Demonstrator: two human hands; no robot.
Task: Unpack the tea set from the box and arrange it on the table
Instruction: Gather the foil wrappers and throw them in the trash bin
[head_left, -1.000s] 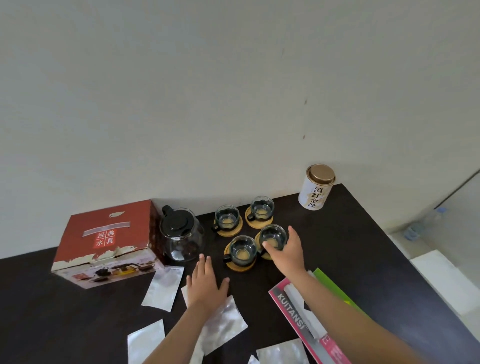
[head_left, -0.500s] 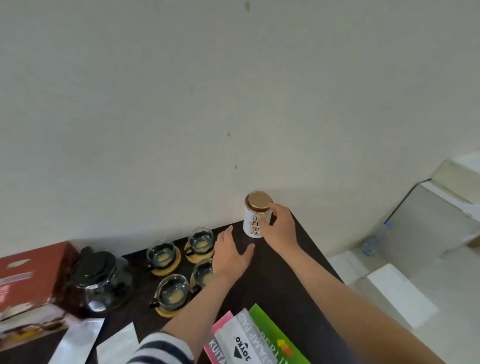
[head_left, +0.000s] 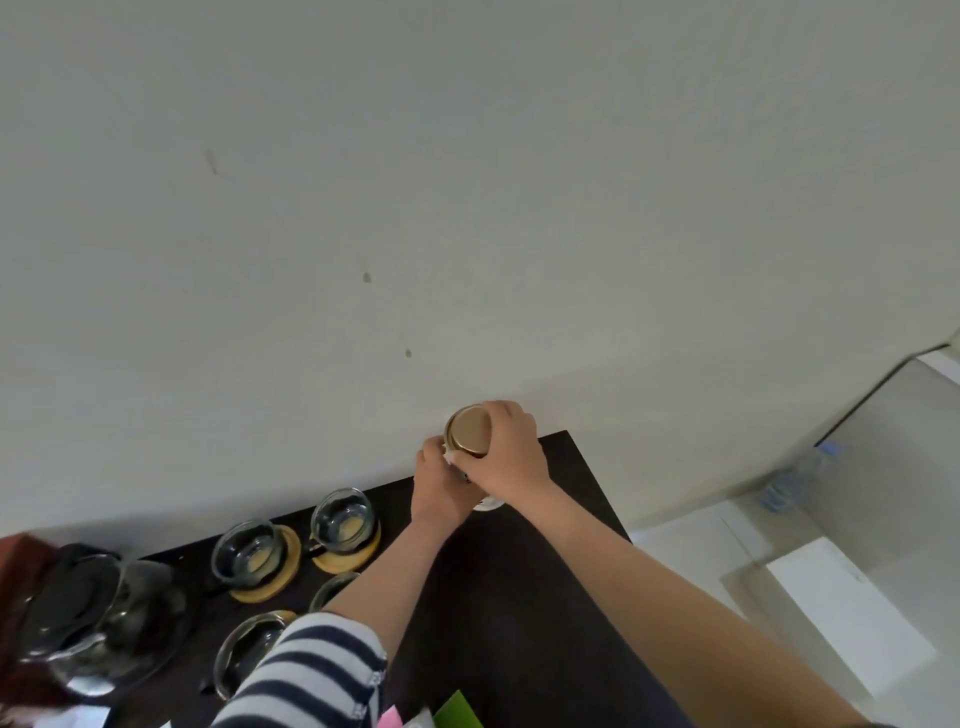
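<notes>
A white tea tin with a gold lid stands at the table's far right corner by the wall. My right hand grips the tin around its lid from the right. My left hand holds the tin's body from the left, hiding most of it. Several glass cups sit on round wooden coasters on the dark table: one nearest my left wrist, one further left, others partly under my striped sleeve. A glass teapot with a black lid stands at the left edge.
A sliver of the red box shows at the far left. Green and pink paper lies at the bottom edge. The wall runs directly behind the tin. Right of the table the floor drops away, with a plastic bottle on it.
My right hand left the cups and took the tea tin; my left hand came off the table and now holds the tin too. The view swung right and up.
</notes>
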